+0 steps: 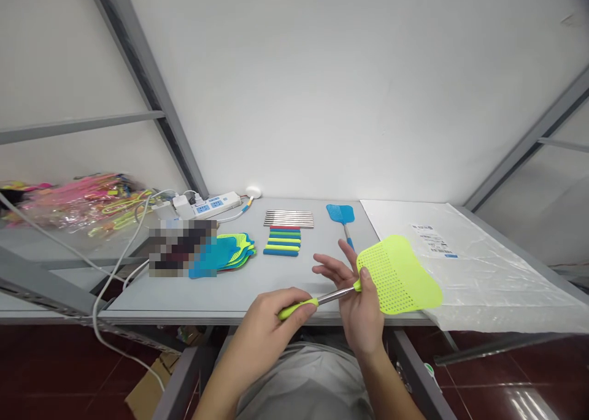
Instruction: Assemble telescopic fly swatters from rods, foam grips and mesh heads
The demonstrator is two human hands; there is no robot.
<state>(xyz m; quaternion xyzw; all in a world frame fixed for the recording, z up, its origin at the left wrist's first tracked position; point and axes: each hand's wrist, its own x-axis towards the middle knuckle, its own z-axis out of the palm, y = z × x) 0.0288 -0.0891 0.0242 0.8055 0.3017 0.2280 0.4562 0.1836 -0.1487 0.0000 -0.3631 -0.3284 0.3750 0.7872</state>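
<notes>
My left hand (269, 319) is closed round the yellow-green grip of a fly swatter (396, 273), at the near edge of the grey table (294, 273). The swatter's metal rod runs right to its yellow-green mesh head. My right hand (354, 297) touches the joint between rod and head with the thumb, while its fingers are spread apart behind it. A finished blue fly swatter (341, 216) lies on the table just beyond my right hand.
A stack of swatter heads (232, 252), coloured foam grips (283, 241) and metal rods (288, 218) lie mid-table. A power strip (207, 204) with cables sits at the back left. Clear plastic bags (469, 267) cover the right side. Bagged swatters (83, 202) pile up far left.
</notes>
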